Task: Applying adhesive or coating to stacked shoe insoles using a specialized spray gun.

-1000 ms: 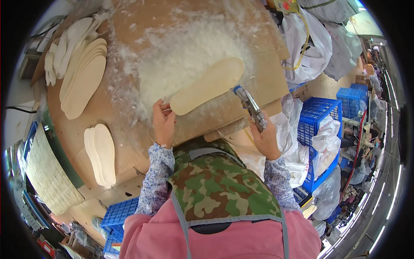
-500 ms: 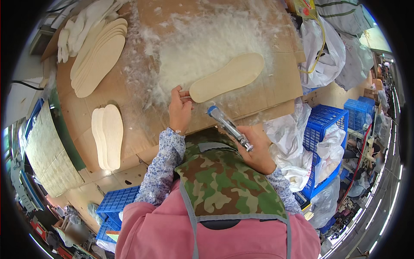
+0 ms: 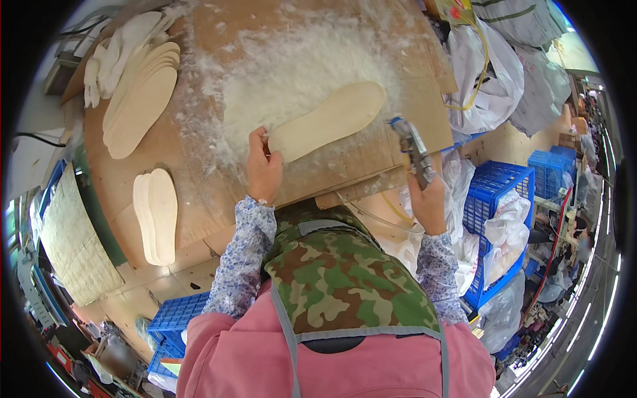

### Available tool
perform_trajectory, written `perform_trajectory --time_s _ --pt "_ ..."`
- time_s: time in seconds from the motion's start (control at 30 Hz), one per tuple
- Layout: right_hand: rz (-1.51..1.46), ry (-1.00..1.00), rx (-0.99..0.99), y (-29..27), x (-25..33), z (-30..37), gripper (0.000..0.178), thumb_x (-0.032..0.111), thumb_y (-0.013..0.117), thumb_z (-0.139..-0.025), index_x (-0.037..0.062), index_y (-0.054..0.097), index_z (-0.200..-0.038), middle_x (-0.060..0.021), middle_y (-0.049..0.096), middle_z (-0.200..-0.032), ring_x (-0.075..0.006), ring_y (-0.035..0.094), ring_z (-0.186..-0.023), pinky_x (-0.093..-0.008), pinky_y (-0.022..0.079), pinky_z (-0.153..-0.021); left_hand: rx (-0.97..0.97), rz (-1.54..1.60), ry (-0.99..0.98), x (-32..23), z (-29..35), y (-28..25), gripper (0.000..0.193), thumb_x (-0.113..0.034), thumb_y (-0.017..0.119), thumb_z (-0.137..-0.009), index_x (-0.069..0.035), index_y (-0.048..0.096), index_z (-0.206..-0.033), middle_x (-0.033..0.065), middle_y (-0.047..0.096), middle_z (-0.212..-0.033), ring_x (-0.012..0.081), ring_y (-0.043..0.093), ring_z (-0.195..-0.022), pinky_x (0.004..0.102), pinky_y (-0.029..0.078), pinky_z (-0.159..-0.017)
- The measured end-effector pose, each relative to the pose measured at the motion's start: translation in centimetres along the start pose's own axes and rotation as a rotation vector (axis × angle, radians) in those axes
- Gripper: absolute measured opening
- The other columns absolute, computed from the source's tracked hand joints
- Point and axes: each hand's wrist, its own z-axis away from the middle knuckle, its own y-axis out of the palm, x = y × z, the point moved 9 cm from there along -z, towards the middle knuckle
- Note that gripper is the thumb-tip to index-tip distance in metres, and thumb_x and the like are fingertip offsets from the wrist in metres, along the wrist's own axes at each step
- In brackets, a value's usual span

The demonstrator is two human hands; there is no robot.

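Note:
A cream insole (image 3: 330, 121) lies slanted across the cardboard-topped table, on a patch of white fluff (image 3: 298, 73). At the insole's near left end, my left hand (image 3: 264, 166) pinches its edge between thumb and fingers. My right hand (image 3: 426, 204) is wrapped round a metal spray gun (image 3: 418, 154) with a blue tip, held over the table's front right edge and apart from the insole. To the left lie a small stack of insoles (image 3: 156, 215) and a bigger fanned stack of insoles (image 3: 142, 99).
White fluffy pieces (image 3: 123, 50) are heaped at the far left. A thin hose (image 3: 385, 224) runs below my right hand. Beyond the table's right edge are a white plastic bag (image 3: 488, 73) and a blue crate (image 3: 497, 192). Another blue crate (image 3: 176, 315) stands at the lower left.
My right hand has moved up and to the right with the spray gun, turning it more upright. My left hand stays at the insole's end; the whole table view has shifted slightly left.

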Motion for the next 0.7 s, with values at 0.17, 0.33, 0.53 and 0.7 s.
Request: perform_trajectory --time_s 0.17,0.33,0.53,0.7 --pt "-0.051 -0.027 -0.197 -3.4 -3.9 0.1 0.023 0.006 0.058 -0.082 -0.0001 0.056 -0.105 -0.0069 0.056 -0.073 -0.0165 0.048 -0.058 -0.0306 0.038 -0.053 -0.133 0.414 0.148 -6.1 3.8 -5.0 0.046 0.008 0.043 -0.079 -0.002 0.036 -0.124 0.0059 0.052 -0.102 0.0112 0.051 -0.087 0.0246 0.045 -0.071" --pt "-0.3 0.087 -0.092 -3.0 -3.5 0.9 0.03 0.007 0.054 -0.086 -0.0007 0.057 -0.115 0.003 0.049 -0.068 -0.0028 0.037 -0.049 -0.0213 0.028 -0.043 -0.291 0.635 0.196 -7.6 8.4 -12.6 0.045 0.005 0.044 -0.08 -0.004 0.037 -0.124 0.004 0.052 -0.102 0.0105 0.049 -0.091 0.0237 0.044 -0.072" --pt "-0.341 -0.04 0.111 -1.0 0.2 0.3 0.032 0.005 0.052 -0.088 -0.0023 0.053 -0.119 0.0 0.06 -0.086 -0.0022 0.035 -0.049 -0.0201 0.027 -0.044 -0.738 0.628 0.157 -3.5 20.3 -22.3 0.054 0.006 0.043 -0.078 -0.003 0.036 -0.131 0.0097 0.054 -0.111 0.0146 0.052 -0.096 0.0261 0.043 -0.077" --pt "-0.293 -0.095 0.237 0.4 3.2 0.0 0.028 0.004 0.052 -0.089 0.001 0.055 -0.117 0.0037 0.056 -0.071 -0.0023 0.036 -0.048 -0.0204 0.027 -0.043 -0.81 0.468 0.0 8.6 26.0 -26.1 0.05 0.002 0.046 -0.08 -0.004 0.038 -0.13 0.009 0.053 -0.11 0.0152 0.053 -0.099 0.0284 0.044 -0.082"
